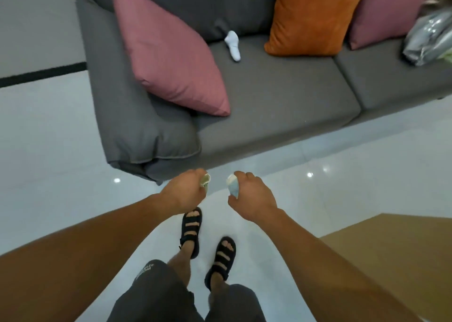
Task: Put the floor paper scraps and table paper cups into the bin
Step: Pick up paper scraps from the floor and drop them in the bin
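Evidently mid-carry: the left hand (182, 194) clamps a greenish paper cup (205, 180) and the right hand (252, 195) a white-blue paper cup (232, 187), by the sofa (269, 96) front edge. Next, find the unseen bin.

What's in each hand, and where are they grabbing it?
The left hand grips a greenish paper cup round its side; the right hand grips a white-and-blue paper cup round its side. Both rims poke out.

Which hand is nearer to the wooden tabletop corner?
Right. The right hand, gripping blue-white paper, is left of the wooden tabletop; the left hand, gripping greenish paper, is further left.
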